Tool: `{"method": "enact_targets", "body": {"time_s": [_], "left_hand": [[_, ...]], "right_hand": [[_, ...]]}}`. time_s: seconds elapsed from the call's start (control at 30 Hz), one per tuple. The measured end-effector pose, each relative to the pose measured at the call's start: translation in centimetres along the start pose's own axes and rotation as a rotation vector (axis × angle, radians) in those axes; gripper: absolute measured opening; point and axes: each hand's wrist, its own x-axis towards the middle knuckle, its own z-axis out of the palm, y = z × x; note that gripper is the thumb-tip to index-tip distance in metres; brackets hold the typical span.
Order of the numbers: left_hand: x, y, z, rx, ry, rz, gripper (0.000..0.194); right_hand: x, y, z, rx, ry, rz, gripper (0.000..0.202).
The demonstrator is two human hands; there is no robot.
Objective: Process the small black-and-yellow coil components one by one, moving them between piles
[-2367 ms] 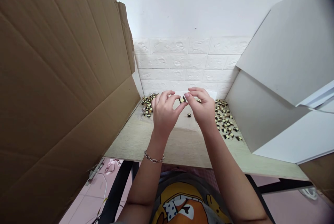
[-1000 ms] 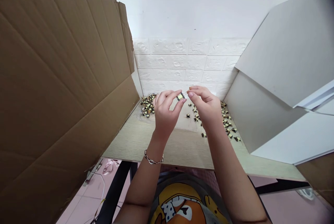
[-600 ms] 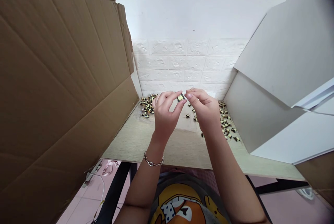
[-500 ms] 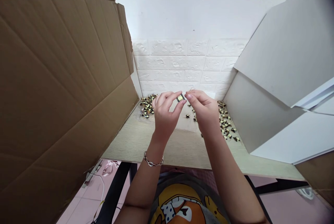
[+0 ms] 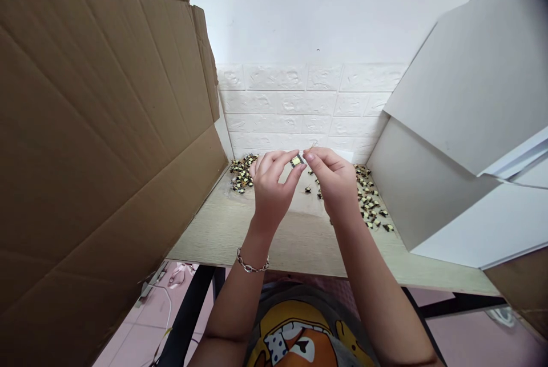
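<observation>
Nearest: chain bracelet (image 5: pixel 252 267) on the left wrist, on the near side of the held component (image 5: pixel 296 160). Desk (image 5: pixel 240 236) runs below that component, which is black with a yellow middle, up in the air between both hands. Left hand (image 5: pixel 274 181), at its left, grips it, thumb and index on opposite edges. Right hand (image 5: pixel 338 176), at its right end, has thumb and index pinched together, apparently on thin wires (image 5: pixel 314 145) poking up behind it to the right; exact contact too small to tell. Step in hand looks like fingertip work on those wires. Next move seems to call for a steady left grip and a light, precise right pinch. Below it, slightly right, a loose component (image 5: pixel 307 190) lies on a clear sheet (image 5: pixel 306 206). Dense pile of components (image 5: pixel 242 173) left of it; looser scatter of components (image 5: pixel 371 204) right of it. Brick-patterned wall (image 5: pixel 295 103) behind it.
</observation>
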Motion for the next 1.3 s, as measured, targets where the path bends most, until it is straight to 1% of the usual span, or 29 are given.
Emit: {"method": "enact_targets", "body": {"time_s": [0.33,0.63,0.73,0.83,0.97,1.03,1.17,1.3], "left_hand": [[-0.1,0.2,0.4,0.026,0.032,-0.041,0.019],[-0.3,0.3,0.4,0.016,0.019,-0.055,0.019],[-0.3,0.3,0.3,0.017,0.007,-0.051,0.018],[-0.3,0.1,0.2,0.013,-0.013,-0.052,0.018],[-0.3,-0.3,0.1,0.037,-0.060,-0.058,0.020],[-0.3,-0.5,0.1,0.051,-0.079,-0.061,0.020],[-0.3,-0.9,0.1,0.063,-0.103,-0.065,0.021],[-0.2,-1.0,0.1,0.069,-0.127,-0.071,0.022]], "right_hand": [[-0.4,0.3,0.6,0.124,0.045,0.090,0.015],[-0.4,0.7,0.6,0.072,0.062,0.066,0.016],[-0.3,0.7,0.4,0.050,0.058,0.050,0.012],[0.0,0.4,-0.1,-0.076,-0.015,-0.035,0.007],[0.4,-0.4,-1.0,-0.372,-0.133,-0.244,0.008],[0.5,-0.7,-1.3,-0.486,-0.175,-0.312,0.008],[0.7,-0.9,-1.8,-0.600,-0.234,-0.333,0.008],[0.9,-0.6,-2.0,-0.620,-0.234,-0.328,0.011]]}}
